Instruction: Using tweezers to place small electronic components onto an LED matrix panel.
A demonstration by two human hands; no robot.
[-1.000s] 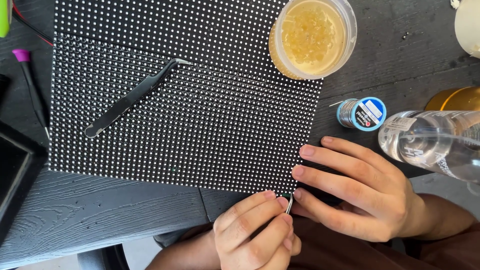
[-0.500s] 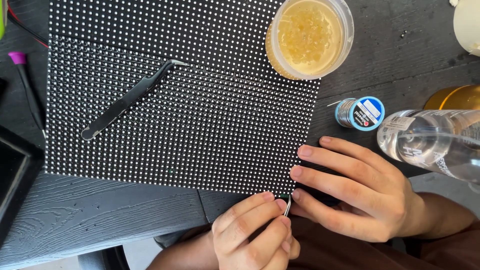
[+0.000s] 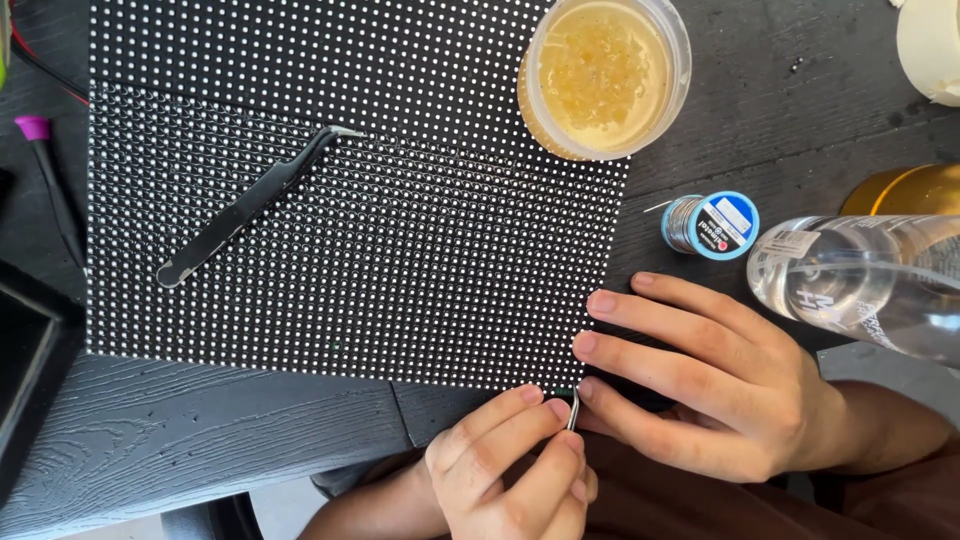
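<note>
The left hand (image 3: 510,465) sits at about 6 o'clock in the view, its fingers pinched tight around a thin metal tool (image 3: 573,412) whose tip meets the near right corner of the dotted black panel (image 3: 400,260). The right hand (image 3: 700,385) lies at about 4 o'clock, released and flat, fingertips resting on the panel's right edge and just beside the tool; it grasps nothing. The panel covers most of the dark wooden worktop (image 3: 200,440). On it, toward 10 o'clock, lies a pair of black tweezers (image 3: 250,205), untouched. At 12 o'clock a clear tub of yellowish paste (image 3: 605,75) overlaps the panel's far right corner. A small blue-capped spool of wire (image 3: 712,225) stands at 2 o'clock, near the right hand's fingers, with a clear plastic bottle (image 3: 860,285) lying on its side at 3 o'clock
</note>
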